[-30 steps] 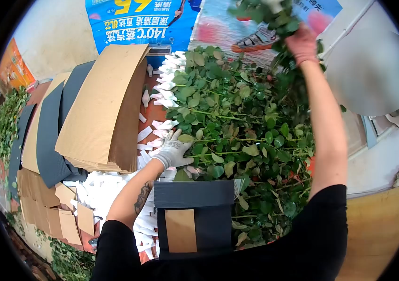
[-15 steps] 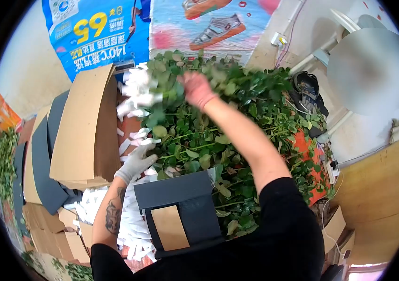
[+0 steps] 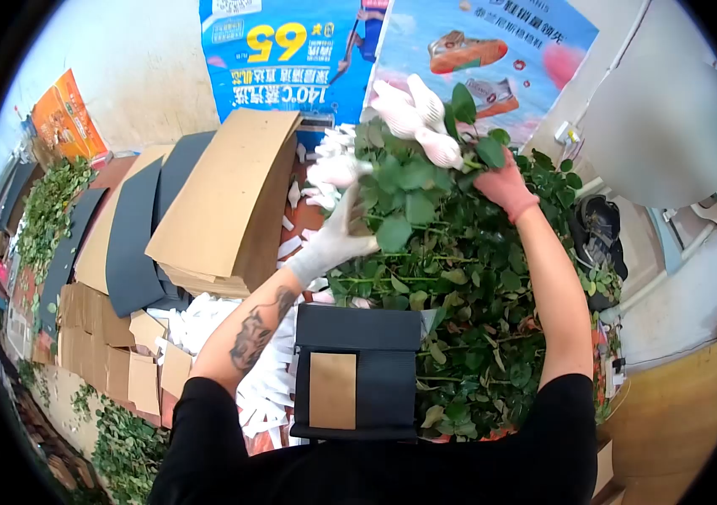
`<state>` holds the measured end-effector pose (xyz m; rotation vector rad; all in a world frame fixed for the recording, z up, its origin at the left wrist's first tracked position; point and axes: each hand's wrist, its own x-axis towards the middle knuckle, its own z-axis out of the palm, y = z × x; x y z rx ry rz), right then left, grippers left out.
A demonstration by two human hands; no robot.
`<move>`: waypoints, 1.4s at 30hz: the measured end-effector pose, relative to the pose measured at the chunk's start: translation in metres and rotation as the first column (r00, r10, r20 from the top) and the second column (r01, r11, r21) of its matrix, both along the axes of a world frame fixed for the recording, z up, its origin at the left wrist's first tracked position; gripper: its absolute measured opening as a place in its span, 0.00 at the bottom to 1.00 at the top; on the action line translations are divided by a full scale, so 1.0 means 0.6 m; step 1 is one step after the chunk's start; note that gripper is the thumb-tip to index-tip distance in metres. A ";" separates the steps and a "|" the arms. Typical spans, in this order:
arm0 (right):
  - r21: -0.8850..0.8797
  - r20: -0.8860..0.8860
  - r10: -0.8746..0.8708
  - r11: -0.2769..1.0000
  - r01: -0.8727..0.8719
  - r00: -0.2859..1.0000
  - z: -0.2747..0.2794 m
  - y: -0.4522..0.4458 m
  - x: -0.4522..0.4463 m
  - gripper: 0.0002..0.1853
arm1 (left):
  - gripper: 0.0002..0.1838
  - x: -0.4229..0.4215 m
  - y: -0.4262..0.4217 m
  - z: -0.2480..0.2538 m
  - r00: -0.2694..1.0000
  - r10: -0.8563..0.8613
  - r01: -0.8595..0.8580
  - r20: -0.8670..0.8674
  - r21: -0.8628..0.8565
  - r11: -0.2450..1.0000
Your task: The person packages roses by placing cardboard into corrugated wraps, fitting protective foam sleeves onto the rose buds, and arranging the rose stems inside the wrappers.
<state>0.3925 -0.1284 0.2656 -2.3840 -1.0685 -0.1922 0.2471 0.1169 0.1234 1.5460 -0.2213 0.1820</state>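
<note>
My right hand [image 3: 506, 187], in a pinkish glove, is closed round the stems of several roses [image 3: 413, 114] whose heads are wrapped in white sleeves. Those roses are raised above the leafy pile [image 3: 476, 286]. My left hand [image 3: 335, 240], in a pale glove, has its fingers spread beside the leaves at the pile's left edge, below a wrapped flower head [image 3: 339, 171]. A black corrugated board [image 3: 385, 379] with a brown rectangle [image 3: 333, 390] stands close to my body.
Left of the flowers rises a stack of brown cardboard [image 3: 223, 194], with black sheets [image 3: 133, 244] beyond it. White sleeves [image 3: 270, 370] are heaped below the stack. Posters [image 3: 287, 67] cover the wall behind. A dark shoe [image 3: 601, 231] lies at the right.
My right hand has come to hold wrapped roses raised over the pile. My left hand has moved up along the pile's left edge, fingers spread. The head view has shifted.
</note>
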 end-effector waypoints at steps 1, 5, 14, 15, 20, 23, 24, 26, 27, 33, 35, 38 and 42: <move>-0.130 0.134 0.006 0.991 0.012 0.991 0.021 -0.014 -0.006 0.23 | 0.58 0.032 -0.019 0.017 0.990 0.027 -0.047 0.139 0.144 0.988; 0.052 -0.078 0.068 0.997 -0.064 0.995 -0.020 -0.069 -0.003 0.31 | 0.43 0.064 -0.097 0.095 0.959 -0.181 0.218 0.217 -0.162 0.962; 0.106 -0.207 0.155 0.985 -0.135 0.966 -0.008 -0.152 -0.015 0.33 | 0.20 0.026 -0.127 0.176 0.965 -0.132 0.147 0.227 -0.048 0.988; 0.076 -0.223 0.126 0.991 -0.111 0.967 -0.001 -0.156 -0.017 0.32 | 0.20 0.030 -0.117 0.167 0.974 -0.161 0.193 0.163 -0.207 0.959; 0.256 0.002 0.080 0.963 -0.078 0.997 0.034 -0.196 -0.043 0.32 | 0.24 0.067 -0.044 0.104 0.988 -0.151 0.143 0.037 -0.596 0.790; 0.177 0.736 -0.255 0.967 0.186 0.627 0.044 -0.268 -0.002 0.16 | 0.27 0.041 -0.011 0.096 0.993 -0.110 0.067 -0.034 -0.604 0.794; 0.316 0.675 -0.390 0.920 0.233 0.626 0.055 -0.308 0.009 0.17 | 0.26 0.023 0.000 0.102 0.989 -0.090 -0.001 -0.117 -0.612 0.791; 0.970 -0.040 -0.182 0.231 0.083 0.983 0.095 -0.390 0.051 0.19 | 0.24 -0.007 0.015 0.108 0.984 -0.031 -0.092 -0.177 -0.644 0.759; 0.997 -0.045 -0.128 -0.070 0.037 0.991 0.123 -0.438 0.053 0.20 | 0.24 -0.012 0.024 0.097 0.987 0.013 -0.118 -0.158 -0.675 0.728; 0.358 0.596 -0.794 0.130 0.925 -0.119 0.333 -0.689 -0.149 0.19 | 0.23 -0.036 0.061 0.043 0.977 0.188 -0.186 -0.097 -0.817 0.546; 0.407 0.692 -0.691 0.134 0.904 -0.209 0.373 -0.797 -0.167 0.22 | 0.24 -0.026 0.077 0.027 0.970 0.224 -0.202 -0.097 -0.838 0.507; 0.449 0.811 -0.524 0.269 0.852 -0.262 0.438 -0.870 -0.222 0.23 | 0.20 0.012 0.102 -0.015 0.985 0.164 -0.124 -0.055 -0.884 0.450; 0.513 0.773 -0.549 0.244 0.823 -0.318 0.533 -0.860 -0.285 0.25 | 0.28 0.057 0.105 -0.073 0.931 -0.070 -0.227 -0.357 -0.720 0.655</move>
